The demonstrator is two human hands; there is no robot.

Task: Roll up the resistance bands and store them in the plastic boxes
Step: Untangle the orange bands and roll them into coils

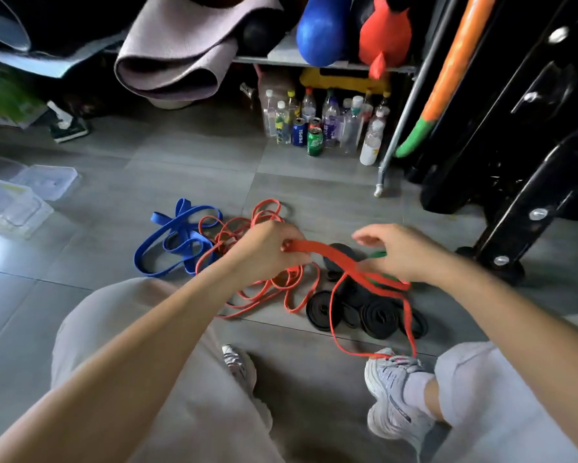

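Head view: the left hand (267, 252) is curled around one end of a flat, matte red band (334, 259), pinching it at the fingertips. The rubbery strip runs toward 3 o'clock and passes under the right hand (404, 252). From there a long loop sags toward 5 o'clock and touches the toe of a white mesh sneaker (391, 379). The right hand's fingers reach out toward 9 o'clock and are blurred, and I cannot tell whether it grips anything underneath. A bit of green band (377, 253) shows just below its palm.

Under the hands, on the grey tiled floor (114, 182), lies a loose tangle of thin red bands (264, 292). Touching that tangle at 9 o'clock is a wider blue band (177, 238), folded in floppy loops. Black bands (377, 315) lie coiled in flat spirals at 4 o'clock of the tangle, partly crossed by the hanging red loop.

Clear plastic boxes (20, 202), with lids lying beside them, stand well apart at the 9 o'clock edge of the frame. At 12 o'clock, plastic bottles and drink cans (324, 125) cluster under a metal shelf (280, 58). A rolled, ribbed mauve mat (174, 51) droops over the shelf edge. A glossy black steel frame (514, 195) fills 2 o'clock, and an orange-and-green foam stick (447, 78) leans against it.
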